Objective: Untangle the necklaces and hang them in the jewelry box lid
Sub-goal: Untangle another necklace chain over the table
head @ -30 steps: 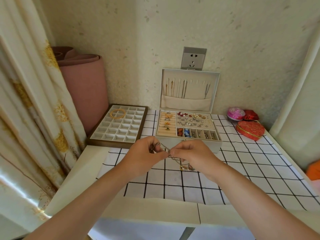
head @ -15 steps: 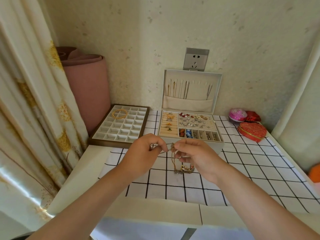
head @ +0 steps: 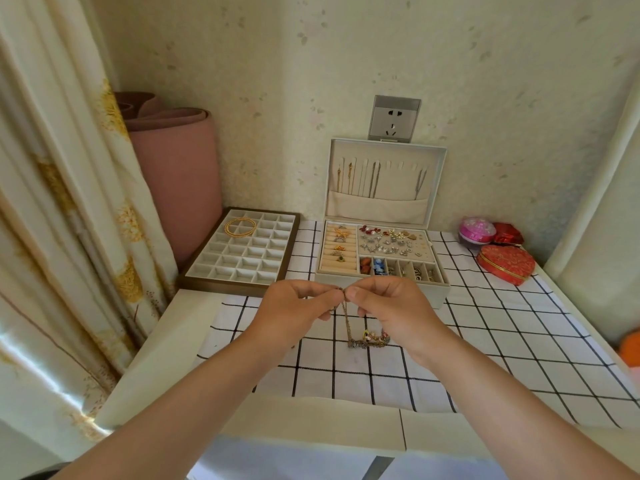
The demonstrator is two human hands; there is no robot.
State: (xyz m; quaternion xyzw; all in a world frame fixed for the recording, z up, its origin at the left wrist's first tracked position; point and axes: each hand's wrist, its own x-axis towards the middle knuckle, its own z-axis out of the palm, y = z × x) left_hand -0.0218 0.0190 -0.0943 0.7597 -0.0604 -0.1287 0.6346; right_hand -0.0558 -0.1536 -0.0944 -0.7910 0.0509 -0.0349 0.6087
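Observation:
My left hand point(head: 294, 306) and my right hand point(head: 391, 306) meet above the checked cloth, just in front of the jewelry box point(head: 381, 278). Both pinch the top of a thin bronze necklace point(head: 349, 323). Its chain hangs down between the hands, and a coloured pendant cluster point(head: 369, 339) dangles at the bottom, just over the cloth. The box's upright lid point(head: 384, 181) stands against the wall with several chains hanging from its hooks above a cloth pocket. Rings, earrings and beads fill the box's tray.
A brown divided tray point(head: 239, 252) with a gold bangle point(head: 240, 226) sits left of the box. A pink rolled mat point(head: 173, 174) and a curtain point(head: 62, 202) stand at the left. A red heart tin point(head: 505, 263) and pink container point(head: 477, 230) lie at the right.
The hands have risen slightly and come closer together. The necklace, first stretched between them, now hangs straight down with its pendant lifted just over the cloth.

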